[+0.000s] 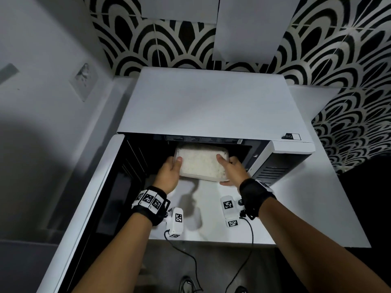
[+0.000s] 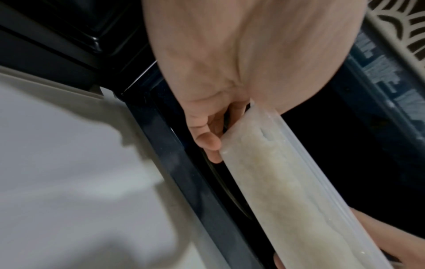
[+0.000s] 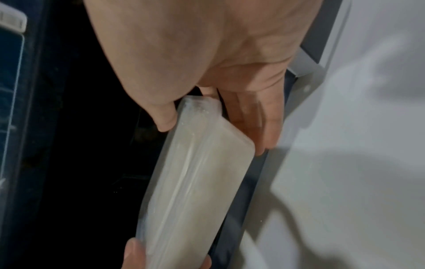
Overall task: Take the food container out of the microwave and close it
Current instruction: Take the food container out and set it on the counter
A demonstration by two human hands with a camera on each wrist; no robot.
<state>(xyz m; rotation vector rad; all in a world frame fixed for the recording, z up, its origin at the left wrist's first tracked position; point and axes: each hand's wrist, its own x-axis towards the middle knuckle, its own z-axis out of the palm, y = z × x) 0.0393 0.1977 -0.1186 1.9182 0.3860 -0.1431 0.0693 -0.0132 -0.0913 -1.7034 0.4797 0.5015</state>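
Note:
A clear plastic food container (image 1: 201, 162) filled with white rice sits half out of the white microwave's (image 1: 211, 106) dark opening. My left hand (image 1: 170, 171) grips its left end, thumb on the lid and fingers underneath. My right hand (image 1: 231, 169) grips the right end the same way. In the left wrist view the container's side (image 2: 282, 191) runs down the frame with my left hand's fingers (image 2: 208, 142) curled under it. In the right wrist view the container (image 3: 190, 172) is pinched between thumb and fingers of my right hand (image 3: 218, 116). The microwave door (image 1: 91, 199) hangs open to the left.
The microwave stands on a white counter (image 1: 306, 208), which shows bare in front of the opening. A grey wall is on the left, black-and-white patterned tiles behind. Cables hang from both wrist bands over the counter's front edge.

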